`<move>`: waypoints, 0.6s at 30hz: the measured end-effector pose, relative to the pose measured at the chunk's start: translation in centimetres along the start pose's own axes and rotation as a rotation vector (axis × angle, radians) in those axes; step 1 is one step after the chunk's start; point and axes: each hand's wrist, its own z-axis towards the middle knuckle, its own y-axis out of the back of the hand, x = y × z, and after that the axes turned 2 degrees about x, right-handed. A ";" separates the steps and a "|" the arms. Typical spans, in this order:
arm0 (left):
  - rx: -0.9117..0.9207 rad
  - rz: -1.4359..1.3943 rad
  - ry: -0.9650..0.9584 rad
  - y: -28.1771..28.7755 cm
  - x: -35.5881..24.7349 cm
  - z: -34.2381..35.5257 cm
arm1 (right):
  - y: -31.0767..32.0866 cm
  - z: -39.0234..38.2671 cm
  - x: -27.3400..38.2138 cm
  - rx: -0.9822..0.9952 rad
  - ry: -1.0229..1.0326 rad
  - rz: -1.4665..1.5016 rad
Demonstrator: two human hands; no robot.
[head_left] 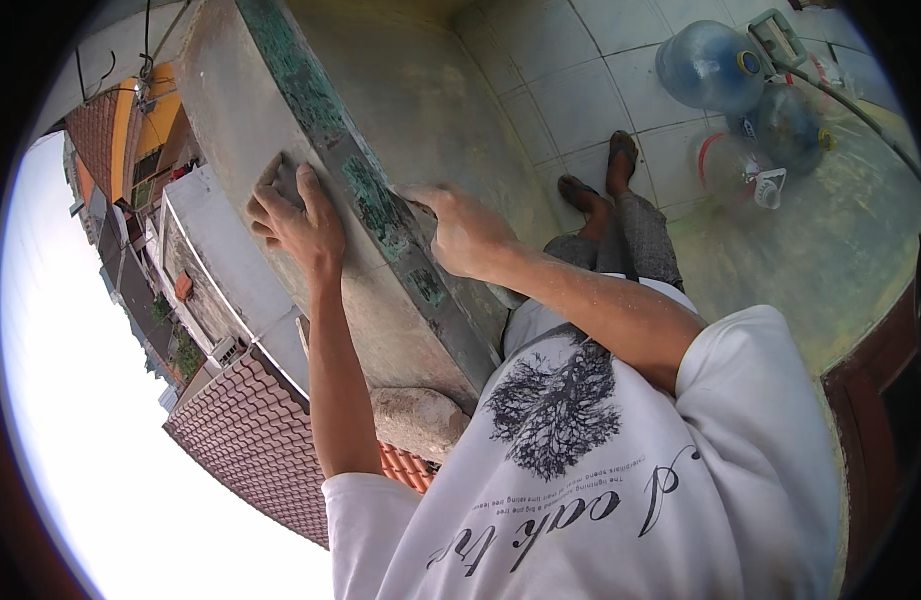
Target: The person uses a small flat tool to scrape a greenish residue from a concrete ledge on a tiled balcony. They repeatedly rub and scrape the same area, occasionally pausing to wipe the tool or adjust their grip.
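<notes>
My left hand [298, 215] rests on the grey concrete face [230, 130] of a parapet, fingers spread and bent. Along the parapet runs a narrow grey edge strip [416, 290] with flaking green paint [370, 200]. My right hand [465, 230] is closed at that strip, right of my left hand, with its fingertips against the edge; whatever it holds is mostly hidden and too small to name. A rough stone-like lump [415, 415] lies near the lower end of the parapet.
To the right are white floor tiles [570, 90], my sandaled feet [620, 160], several large plastic jugs [710, 62], a cable [860, 115] and a dark red door frame [865, 420]. Beyond the parapet at left are tiled roofs [235, 440] and neighbouring buildings [195, 250].
</notes>
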 end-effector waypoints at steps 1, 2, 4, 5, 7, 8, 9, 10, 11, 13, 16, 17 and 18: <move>-0.003 0.013 0.001 0.0 0.0 0.0 | 0.0 0.0 -0.2 -0.016 0.024 -0.045; -0.022 0.009 -0.032 0.0 -0.1 0.1 | 0.0 0.1 -0.3 -0.104 0.118 -0.069; -0.026 -0.003 -0.032 0.0 -0.1 0.3 | 0.1 -0.5 -0.8 -0.025 0.036 -0.038; -0.010 -0.014 -0.016 0.0 0.0 0.3 | 0.2 -1.0 -0.9 -0.014 0.027 -0.028; 0.005 -0.027 -0.018 0.0 0.3 0.3 | 0.5 -1.4 -0.9 -0.003 0.065 -0.007; 0.001 -0.030 -0.010 0.1 0.4 0.3 | 0.6 -1.6 -0.8 -0.019 0.124 0.001; 0.014 -0.033 0.002 0.1 0.5 0.2 | 0.7 -1.5 -0.5 -0.125 0.220 0.025; 0.016 -0.040 0.009 0.2 0.6 0.2 | 0.8 -1.6 -0.3 -0.040 0.206 0.000; 0.005 -0.052 -0.012 0.1 0.7 0.2 | 0.8 -1.4 0.0 -0.041 0.223 -0.009; -0.025 -0.024 -0.038 0.0 0.7 0.3 | 0.7 -1.0 0.4 -0.056 0.203 0.003; -0.012 -0.029 -0.025 -0.1 0.5 0.2 | 0.5 -0.5 0.6 -0.047 0.125 0.022; -0.021 -0.037 -0.033 0.0 0.4 0.3 | 0.4 -0.7 0.7 -0.062 0.140 -0.008; -0.004 -0.035 -0.022 0.0 0.3 0.3 | 0.5 -0.4 0.7 -0.123 0.208 -0.038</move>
